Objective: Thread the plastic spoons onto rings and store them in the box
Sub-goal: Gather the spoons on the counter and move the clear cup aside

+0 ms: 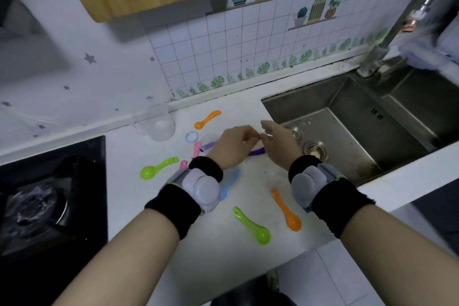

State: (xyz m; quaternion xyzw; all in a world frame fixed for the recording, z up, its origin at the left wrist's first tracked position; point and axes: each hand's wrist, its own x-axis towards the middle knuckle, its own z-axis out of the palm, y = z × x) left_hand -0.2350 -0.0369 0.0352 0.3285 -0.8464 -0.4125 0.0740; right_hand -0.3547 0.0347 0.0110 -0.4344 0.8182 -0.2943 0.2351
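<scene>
White worktop (250, 112) runs between a black gas hob (49, 196) at the far left and a steel sink (347, 97) at the right, with tiled wall behind. Just right of the hob, at the back edge, stands a clear plastic container (159, 126). In front of it, a green spoon (157, 169) lies on the worktop. Two pink spoons (196, 149) lie near it, partly hidden by my left wristband. A blue ring (191, 136) lies flat beside the container, with nothing on it, and an orange spoon (207, 119) lies behind the ring. My left hand (236, 146) is raised over the middle of the worktop, fingers curled, its tips meeting those of my right hand (278, 141). Whatever sits between the fingertips is too small and blurred to identify, so I cannot tell whether either hand is gripping anything. A blue spoon (231, 181) lies partly under my left wrist. A purple spoon (257, 151) shows below the two hands; I cannot tell whether it is held or lying flat. Nearer to me lie a second green spoon (252, 226) and, to its right, a second orange spoon (285, 210), apart from each other. A tap (407, 20) rises behind the sink.
</scene>
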